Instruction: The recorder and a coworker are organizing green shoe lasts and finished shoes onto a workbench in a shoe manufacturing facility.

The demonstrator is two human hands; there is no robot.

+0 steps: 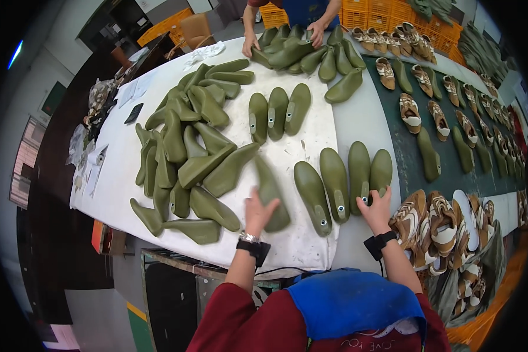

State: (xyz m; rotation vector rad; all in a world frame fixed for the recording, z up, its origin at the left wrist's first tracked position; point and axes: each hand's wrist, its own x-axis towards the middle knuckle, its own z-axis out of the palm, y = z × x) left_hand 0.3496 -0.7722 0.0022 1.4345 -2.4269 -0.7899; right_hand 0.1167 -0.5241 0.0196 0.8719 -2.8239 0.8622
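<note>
My left hand (259, 212) grips the left side of a green shoe last (271, 196), its thumb across the top. That last is blurred and lies at the right edge of a heap of green shoe lasts (208, 158). My right hand (377, 210) is closed around the near end of the rightmost shoe last (381, 167) in a short row. Its thumb reaches the neighbouring last (359, 170). Two more lasts (334, 176) lie to the left in that row, heel ends toward me, each with a small metal-ringed hole.
Three lasts (277, 114) lie side by side farther back on the white table (302, 258). Across it, a co-worker's hands (317, 34) handle another pile of lasts (287, 53). Brown-and-white shoes (409, 111) and lasts stand on a green surface at right; more shoes (440, 217) are heaped nearer.
</note>
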